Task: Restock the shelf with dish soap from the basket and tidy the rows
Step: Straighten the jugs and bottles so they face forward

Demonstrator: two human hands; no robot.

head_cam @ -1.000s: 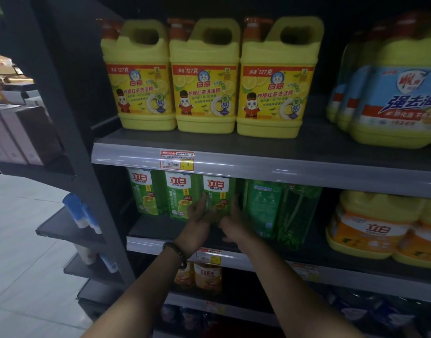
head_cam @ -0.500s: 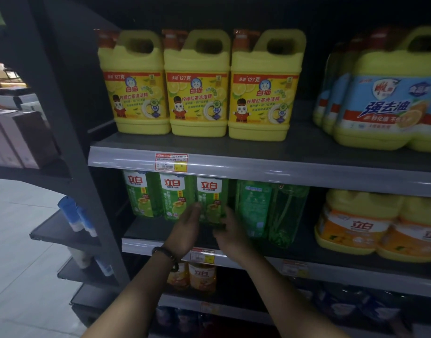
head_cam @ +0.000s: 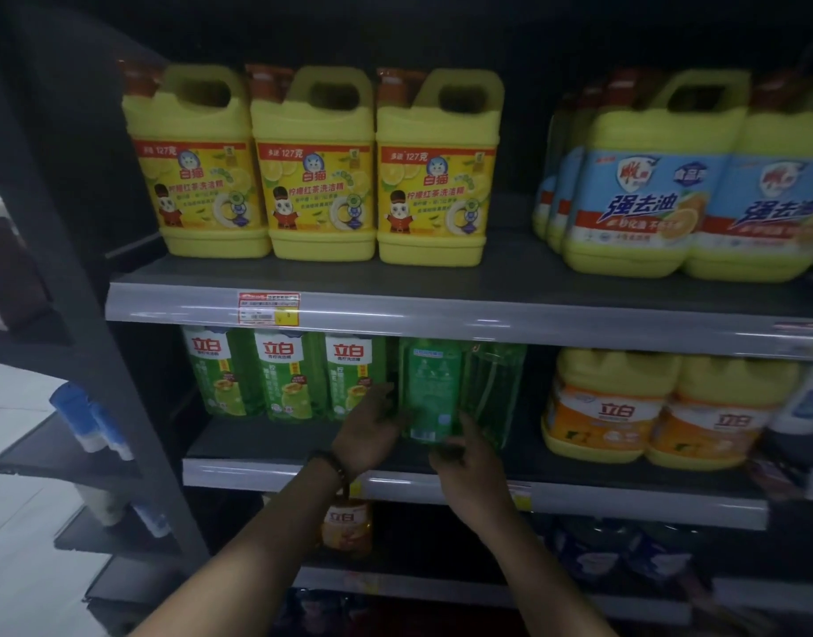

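On the middle shelf [head_cam: 276, 445] stands a row of green dish soap bottles; three on the left [head_cam: 283, 374] face label-forward. A fourth green bottle [head_cam: 430, 388] shows its back label, with a clear green one [head_cam: 496, 388] beside it. My left hand [head_cam: 372, 429] touches the fourth bottle's left side, thumb raised and fingers fairly straight. My right hand [head_cam: 469, 457] curls its fingers round the bottle's lower right. No basket is in view.
Yellow handled jugs [head_cam: 312, 167] and blue-labelled jugs [head_cam: 648, 190] fill the top shelf. Orange-labelled jugs [head_cam: 597, 411] stand right of the green row. An orange bottle [head_cam: 347, 526] sits on the shelf below. A dark upright [head_cam: 96, 342] borders the left; pale floor lies beyond.
Both hands have left the third label-forward green bottle and shifted right onto the fourth bottle. The camera view has moved slightly closer and rightward.
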